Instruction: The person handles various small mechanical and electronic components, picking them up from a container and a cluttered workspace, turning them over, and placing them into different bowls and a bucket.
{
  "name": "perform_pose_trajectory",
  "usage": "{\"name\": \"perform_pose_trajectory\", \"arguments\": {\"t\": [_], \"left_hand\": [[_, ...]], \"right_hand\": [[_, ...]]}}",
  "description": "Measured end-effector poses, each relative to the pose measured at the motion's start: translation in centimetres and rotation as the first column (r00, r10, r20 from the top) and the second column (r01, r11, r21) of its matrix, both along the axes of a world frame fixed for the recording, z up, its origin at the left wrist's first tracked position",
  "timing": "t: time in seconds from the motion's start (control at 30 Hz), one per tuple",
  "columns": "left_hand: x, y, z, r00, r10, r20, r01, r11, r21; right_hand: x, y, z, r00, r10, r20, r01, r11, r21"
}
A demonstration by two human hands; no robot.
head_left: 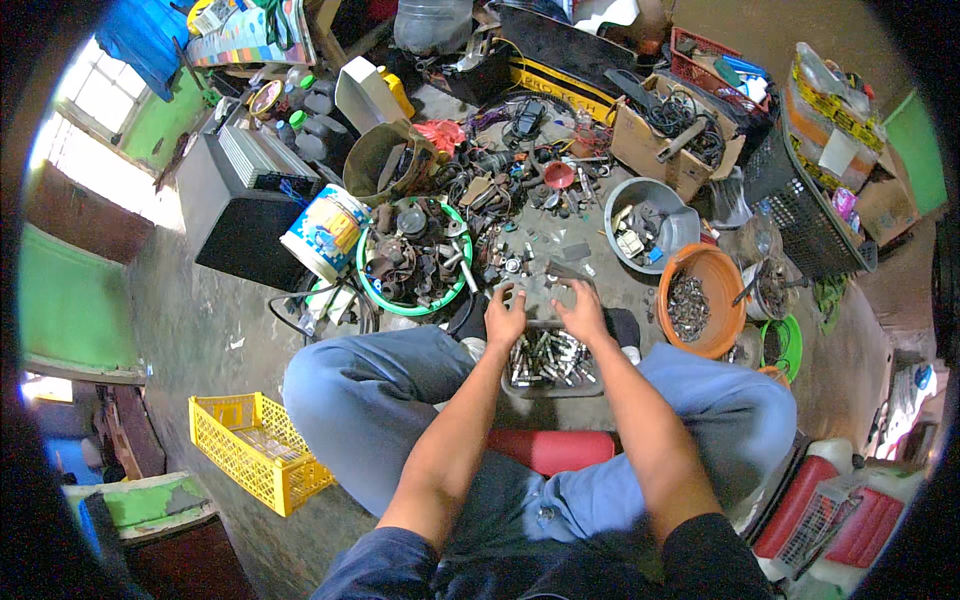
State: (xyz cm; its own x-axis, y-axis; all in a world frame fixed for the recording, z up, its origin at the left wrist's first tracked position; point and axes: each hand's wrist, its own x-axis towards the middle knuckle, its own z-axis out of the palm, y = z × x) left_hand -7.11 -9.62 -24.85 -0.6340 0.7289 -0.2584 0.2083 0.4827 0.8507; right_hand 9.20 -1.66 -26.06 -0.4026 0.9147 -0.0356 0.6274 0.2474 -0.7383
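Both hands reach forward over the far edge of a grey tray (556, 391) that sits on the floor between my legs. Inside the tray lie many small silvery cylindrical metal parts (550, 357). My left hand (505, 318) is above the tray's far left corner, its fingers slightly bent and apart. Opposite it, my right hand (581, 312) is above the far right corner with thumb and fingers spread. A gap separates the two hands, and nothing shows in either one. The fingertips are small here, so fine contact with anything below is hard to make out.
A green-rimmed basin (466, 289) of greasy metal parts stands left, an orange basin (735, 318) and grey basin (683, 222) right. Loose parts and cables cover the floor ahead. A yellow crate (283, 487) is at left, a red cylinder (550, 452) between my thighs.
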Motion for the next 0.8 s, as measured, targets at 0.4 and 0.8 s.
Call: {"name": "perform_pose_trajectory", "arguments": {"t": [0.4, 0.8], "left_hand": [[-0.6, 4.8, -6.1, 0.934, 0.343, 0.096, -0.337, 0.939, -0.075], [-1.5, 9.2, -8.5, 0.846, 0.532, 0.034, -0.53, 0.847, -0.042]], "right_hand": [[-6.5, 2.4, -4.3, 0.993, -0.009, -0.119, 0.009, 1.0, -0.001], [-11.5, 6.8, -9.3, 0.978, 0.124, -0.165, -0.145, 0.983, -0.117]]}}
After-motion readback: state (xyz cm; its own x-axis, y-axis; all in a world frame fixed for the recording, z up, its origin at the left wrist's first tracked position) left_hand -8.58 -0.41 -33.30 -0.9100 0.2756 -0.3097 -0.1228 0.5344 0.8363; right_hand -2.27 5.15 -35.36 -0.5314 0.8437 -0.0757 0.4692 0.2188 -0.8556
